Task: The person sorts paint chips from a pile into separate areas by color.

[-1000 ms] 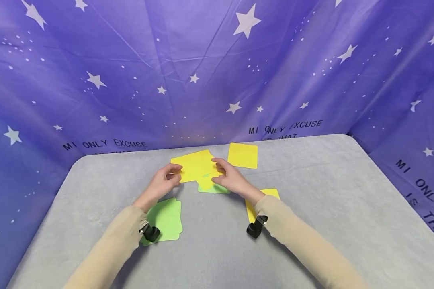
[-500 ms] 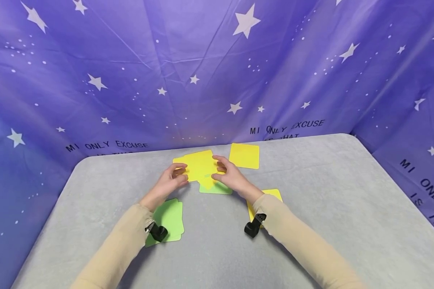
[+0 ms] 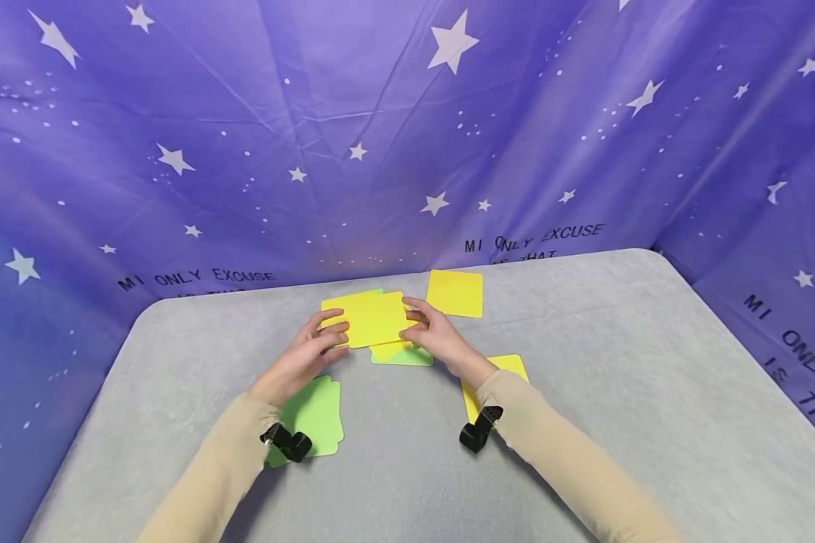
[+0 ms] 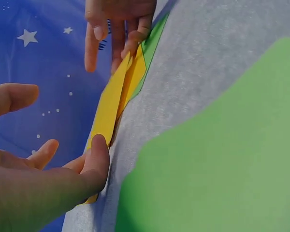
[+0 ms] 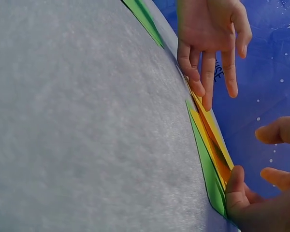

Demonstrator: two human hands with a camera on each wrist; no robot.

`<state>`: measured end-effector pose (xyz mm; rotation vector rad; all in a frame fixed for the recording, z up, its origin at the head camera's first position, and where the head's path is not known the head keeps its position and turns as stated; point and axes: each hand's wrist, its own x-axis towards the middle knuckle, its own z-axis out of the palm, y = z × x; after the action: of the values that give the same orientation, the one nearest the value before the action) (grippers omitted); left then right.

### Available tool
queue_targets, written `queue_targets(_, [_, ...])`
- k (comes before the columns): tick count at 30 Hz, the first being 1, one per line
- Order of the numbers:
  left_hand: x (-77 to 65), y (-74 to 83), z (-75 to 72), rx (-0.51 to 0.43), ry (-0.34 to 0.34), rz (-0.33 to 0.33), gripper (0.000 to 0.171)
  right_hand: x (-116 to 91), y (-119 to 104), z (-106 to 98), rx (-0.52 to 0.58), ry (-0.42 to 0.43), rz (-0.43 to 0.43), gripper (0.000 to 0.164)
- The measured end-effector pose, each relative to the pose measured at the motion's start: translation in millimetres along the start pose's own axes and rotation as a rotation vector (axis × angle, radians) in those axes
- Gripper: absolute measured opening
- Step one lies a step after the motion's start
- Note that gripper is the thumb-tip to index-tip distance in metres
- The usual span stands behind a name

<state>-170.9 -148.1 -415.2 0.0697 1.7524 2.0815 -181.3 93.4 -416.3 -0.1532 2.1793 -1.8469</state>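
Note:
Several yellow cards (image 3: 376, 320) overlap at the far middle of the table, some raised at a tilt above a green card (image 3: 404, 357). With thumb and fingertips my left hand (image 3: 302, 358) pinches their left end. At the right end my right hand (image 3: 441, 339) pinches the yellow cards, its thumb (image 5: 236, 183) on the near face. The left hand's other fingers are spread apart in the left wrist view. Edge-on in the right wrist view, the yellow cards fan slightly apart. How many cards each hand holds cannot be told.
Green cards (image 3: 319, 422) lie in a loose pile under my left wrist. One yellow card (image 3: 455, 292) is near the far edge. Beneath my right wrist is another yellow card (image 3: 509, 366), partly covered by the sleeve. A starry purple curtain (image 3: 353, 113) hangs directly behind the grey table (image 3: 394, 467).
The yellow cards between my hands have shifted and tipped slightly lower, and a green corner now shows behind them. My left hand has moved a little; my right hand stays nearly in place.

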Motion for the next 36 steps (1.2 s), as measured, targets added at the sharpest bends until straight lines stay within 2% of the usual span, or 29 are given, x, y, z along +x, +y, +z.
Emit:
queue_targets(6, [-4.9,-1.0,1.6,0.011,0.002,0.001,0.057,-2.8,-1.9,1.1,-0.025,0.059,0.002,0.063])
queue_targets(12, [-4.9,-6.0,8.9,0.006,0.038,0.018,0.056,-5.6,2.3,-3.1,-0.053,0.055,-0.022,0.064])
queue_targets(17, [-4.9,-12.8,15.6,0.104,0.099,0.061,0.055,-12.8,10.2,-4.3,-0.073,0.041,-0.065,0.064])
queue_targets(21, [-4.7,-17.8,20.9,0.163,0.133,0.094,0.054,-20.5,13.4,-6.8,-0.044,0.021,-0.061,0.064])
queue_targets(30, [-7.4,-23.8,34.1,0.175,0.105,0.098,0.055,-40.4,13.1,-18.7,0.03,-0.013,-0.053,0.065])
queue_targets(36, [-9.8,-25.6,45.2,0.14,0.074,0.081,0.056,-53.6,16.1,-29.2,0.062,-0.035,-0.065,0.066])
